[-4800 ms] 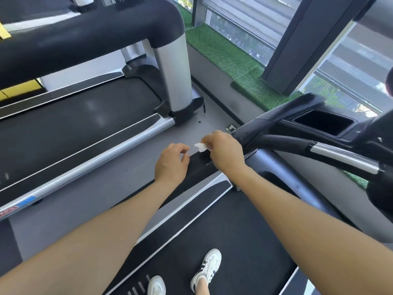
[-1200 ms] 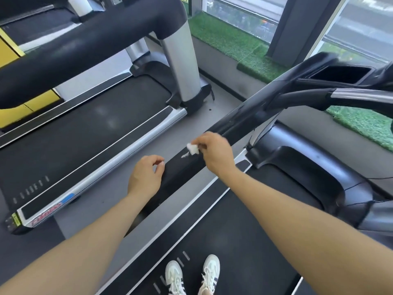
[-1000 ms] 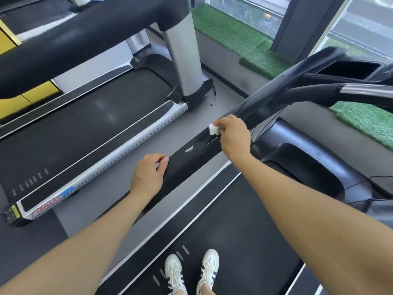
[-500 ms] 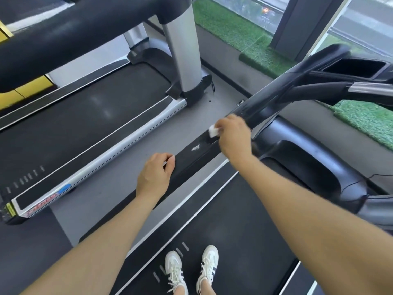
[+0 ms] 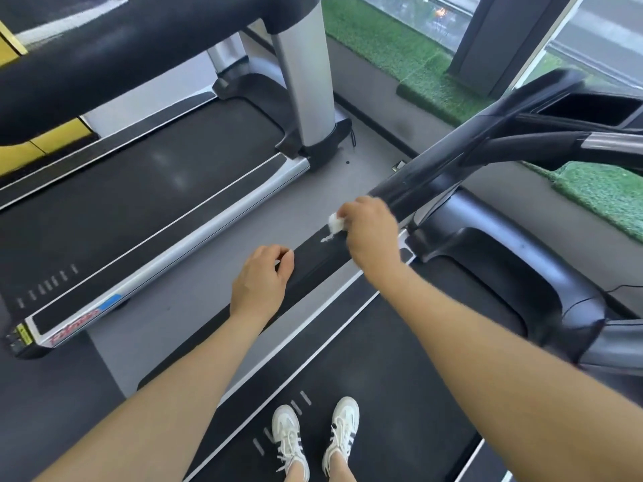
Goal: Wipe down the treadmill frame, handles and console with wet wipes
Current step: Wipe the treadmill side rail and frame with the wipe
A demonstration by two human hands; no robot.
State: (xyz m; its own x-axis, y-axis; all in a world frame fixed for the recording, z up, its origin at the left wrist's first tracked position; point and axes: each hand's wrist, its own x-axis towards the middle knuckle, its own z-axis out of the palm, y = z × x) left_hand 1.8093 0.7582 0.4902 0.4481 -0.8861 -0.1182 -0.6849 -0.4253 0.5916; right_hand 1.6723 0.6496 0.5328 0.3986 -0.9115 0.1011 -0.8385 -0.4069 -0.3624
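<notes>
I stand on a treadmill belt [image 5: 382, 360] and look down at its black left handrail [image 5: 320, 262], which slopes up to the console [image 5: 591, 109]. My right hand [image 5: 370, 234] pinches a small crumpled white wet wipe [image 5: 335, 222] and presses it on the top of the rail. A thin white smear [image 5: 327, 239] lies on the rail just below the wipe. My left hand [image 5: 261, 281] grips the same rail lower down, its fingers curled over the edge.
A second treadmill [image 5: 139, 203] stands to the left with a silver upright post [image 5: 302, 71] and a thick black handrail [image 5: 121, 46]. Grey floor [image 5: 208, 283] separates the two machines. Green artificial turf [image 5: 400, 53] and a window lie ahead. My white shoes [image 5: 313, 433] are on the belt.
My right hand has slid the wipe back down the rail toward me, after moving it up the rail a second ago. My left hand has kept its grip on the rail.
</notes>
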